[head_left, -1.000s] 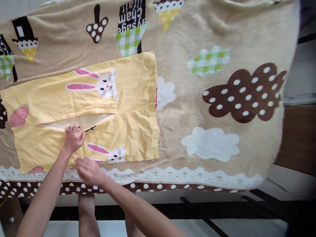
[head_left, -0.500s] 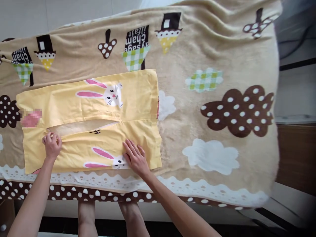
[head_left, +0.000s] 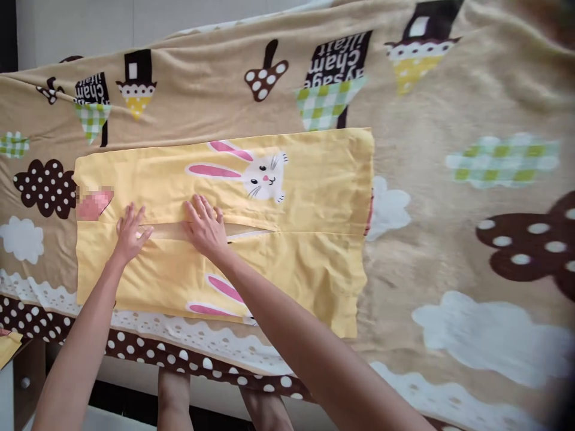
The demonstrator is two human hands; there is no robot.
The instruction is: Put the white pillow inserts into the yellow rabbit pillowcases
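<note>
A yellow cloth (head_left: 314, 179) printed with rabbits lies spread out, its two long edges running along a lengthwise slit in the middle. Near the slit's left end, my left hand (head_left: 130, 236) rests on the cloth with thumb and fingers apart. My right hand (head_left: 205, 226) lies across the slit farther right, fingers stretched onto the upper half. The lower rabbit's face is mostly hidden by my right forearm. Between my hands the tan blanket (head_left: 169, 231) shows through the gap.
Under the cloth, the patterned blanket (head_left: 417, 197) covers a wide surface, wrinkled toward the back. Its brown dotted border (head_left: 148, 353) runs along the near edge, by my legs (head_left: 174, 398). At the lower left stand a cabinet with a round knob (head_left: 26, 382) and another yellow cloth piece (head_left: 9, 347).
My right hand has moved from the lower half up and left to the slit. My left hand has let go of the lower edge and spread its fingers. The view has shifted left.
</note>
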